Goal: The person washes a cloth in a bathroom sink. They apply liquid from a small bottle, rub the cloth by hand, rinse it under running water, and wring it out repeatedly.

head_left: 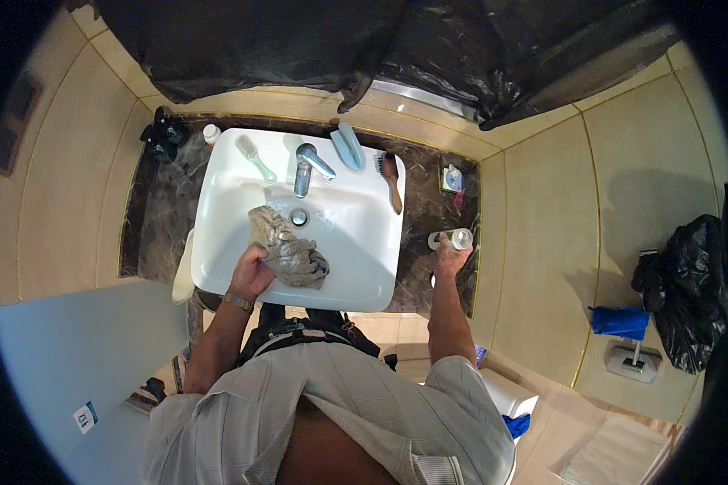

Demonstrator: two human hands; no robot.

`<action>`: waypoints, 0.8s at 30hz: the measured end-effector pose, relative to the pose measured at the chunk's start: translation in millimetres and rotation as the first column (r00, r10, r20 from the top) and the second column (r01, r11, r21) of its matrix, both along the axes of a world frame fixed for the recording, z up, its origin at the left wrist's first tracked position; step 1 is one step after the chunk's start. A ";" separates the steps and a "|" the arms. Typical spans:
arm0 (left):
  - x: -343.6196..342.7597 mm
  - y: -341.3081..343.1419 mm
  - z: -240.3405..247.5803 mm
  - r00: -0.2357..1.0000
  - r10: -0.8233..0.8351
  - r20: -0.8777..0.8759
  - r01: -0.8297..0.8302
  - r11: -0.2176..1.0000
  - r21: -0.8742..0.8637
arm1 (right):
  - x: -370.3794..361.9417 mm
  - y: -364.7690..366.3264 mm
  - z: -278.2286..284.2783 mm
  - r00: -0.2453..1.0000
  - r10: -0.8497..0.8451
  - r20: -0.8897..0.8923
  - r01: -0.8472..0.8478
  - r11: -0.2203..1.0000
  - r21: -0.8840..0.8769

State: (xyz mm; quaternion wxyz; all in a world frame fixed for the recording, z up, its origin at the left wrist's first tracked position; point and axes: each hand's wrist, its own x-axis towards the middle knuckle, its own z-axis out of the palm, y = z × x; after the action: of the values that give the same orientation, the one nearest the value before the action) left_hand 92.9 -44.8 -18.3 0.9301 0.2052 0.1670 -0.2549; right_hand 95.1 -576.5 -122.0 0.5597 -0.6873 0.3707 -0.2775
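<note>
My left hand [253, 275] is closed on a wet, crumpled grey-beige cloth [287, 252], which lies in the near left part of the white sink [356, 279], beside the drain [299, 217]. Whitish patches show on the cloth. Over the dark counter right of the sink, my right hand [450, 260] grips a white bottle [459, 239] with a partly green label. Its lid cannot be made out clearly. A chrome faucet [303, 171] stands at the sink's back, and no water stream is visible.
On the sink's back rim are a pale green brush [256, 158], a light blue brush [348, 147] and a brown hairbrush [391, 179]. A white bottle [211, 134] and black bottles [166, 133] stand back left. A small box [452, 179] sits right. Black plastic bags [687, 291] hang far right.
</note>
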 end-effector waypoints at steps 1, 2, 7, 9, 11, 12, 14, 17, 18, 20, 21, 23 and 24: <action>-1.6 -2.6 2.6 1.000 0.007 0.003 -0.007 1.000 -0.004 | 1.0 -9.8 -12.8 0.999 -0.015 0.045 0.015 1.000 0.003; -4.0 -3.6 5.4 1.000 0.018 -0.003 -0.018 1.000 0.002 | 2.9 -12.8 -22.8 0.996 -0.026 0.082 0.025 1.000 0.018; -13.0 -6.7 0.1 0.998 0.059 -0.023 -0.059 0.998 0.004 | 32.7 -10.5 -20.0 0.995 0.061 -0.078 -0.078 0.965 -0.249; -19.1 -8.8 -2.6 0.997 0.069 -0.039 -0.069 0.998 -0.010 | 39.9 -20.2 -24.0 0.985 -0.012 -0.170 -0.040 0.954 -0.298; -14.6 -19.5 -13.4 0.996 0.048 -0.080 -0.049 0.999 -0.010 | 28.2 -50.5 -35.6 0.974 -0.116 -0.196 0.041 0.936 -0.351; -15.3 -17.6 -15.7 0.993 0.067 -0.102 -0.066 0.998 0.016 | 21.2 -43.3 -40.5 0.974 -0.088 -0.207 0.061 0.990 -0.131; -17.7 -14.8 -9.1 0.997 0.065 -0.032 -0.066 0.997 -0.041 | 6.0 3.9 -30.5 0.992 -0.040 -0.122 0.059 0.986 0.156; -11.7 -22.4 -5.7 1.000 0.020 -0.013 -0.021 0.997 -0.070 | -21.5 87.9 1.8 0.944 0.247 0.219 -0.245 0.969 -0.037; -13.4 -20.2 -7.0 1.000 0.031 0.002 -0.031 0.998 -0.059 | -18.2 140.2 50.2 0.913 0.373 0.165 -0.379 0.925 0.011; -4.7 -28.5 -5.0 0.999 -0.012 0.048 0.016 0.996 -0.088 | -19.2 188.5 74.2 0.786 0.615 0.060 -0.618 0.785 0.047; -4.0 -26.9 -8.6 0.997 -0.050 0.061 0.056 0.993 -0.103 | -13.9 213.9 89.0 0.697 0.717 -0.013 -0.717 0.697 -0.016; -0.1 -29.4 -6.5 0.994 -0.074 0.084 0.083 0.990 -0.110 | -0.5 248.4 112.5 0.526 0.820 -0.224 -0.838 0.545 0.027; 2.5 -31.2 -5.3 0.992 -0.083 0.097 0.094 0.989 -0.115 | 4.7 255.9 110.3 0.488 0.863 -0.132 -0.824 0.505 0.256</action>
State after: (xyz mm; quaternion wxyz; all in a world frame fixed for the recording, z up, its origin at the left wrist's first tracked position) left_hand 95.4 -76.0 -23.6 0.9352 0.1678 0.0992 -0.2958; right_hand 99.8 -320.6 -11.7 0.6263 -0.7618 0.0712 0.1495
